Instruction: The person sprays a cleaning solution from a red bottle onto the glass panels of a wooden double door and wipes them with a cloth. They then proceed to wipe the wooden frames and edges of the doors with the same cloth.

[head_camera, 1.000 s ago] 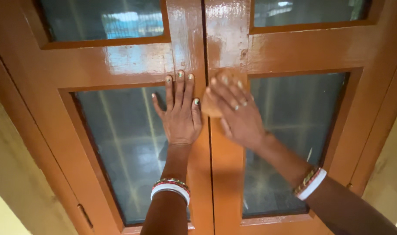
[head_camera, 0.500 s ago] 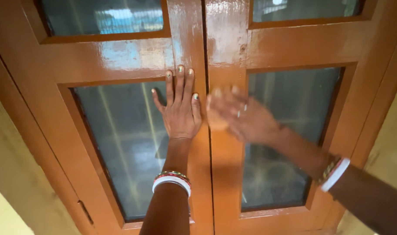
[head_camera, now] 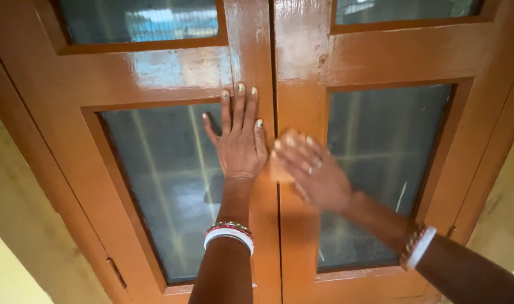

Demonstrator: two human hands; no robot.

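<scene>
A glossy orange-brown double window (head_camera: pixel 302 50) fills nearly the whole frame, its two shutters shut and meeting at a dark vertical seam just right of centre. Pale yellow wall (head_camera: pixel 20 247) shows at the lower left and lower right corners.

A small tan pad (head_camera: pixel 279 166), a sponge or a folded cloth, lies flat against the right shutter's inner upright, just right of the seam and a little below centre. Most of it is hidden under the right hand (head_camera: pixel 310 171), which is blurred; its fingers (head_camera: pixel 293 147) are stretched out and spread over the pad, pressing it to the wood rather than curling round it. The upright is narrow, with the seam on one side and the edge of the frosted right pane (head_camera: pixel 392 152) on the other, but it runs free above and below the hand.

The left hand (head_camera: pixel 240 143) rests open and flat on the left shutter, fingers straight and pointing up. Its fingertips reach the cross rail while the palm lies across the edge of the left pane (head_camera: pixel 155 186). It holds nothing, and its little finger is very near the pad.

Bangles (head_camera: pixel 230 233) ring both wrists.
</scene>
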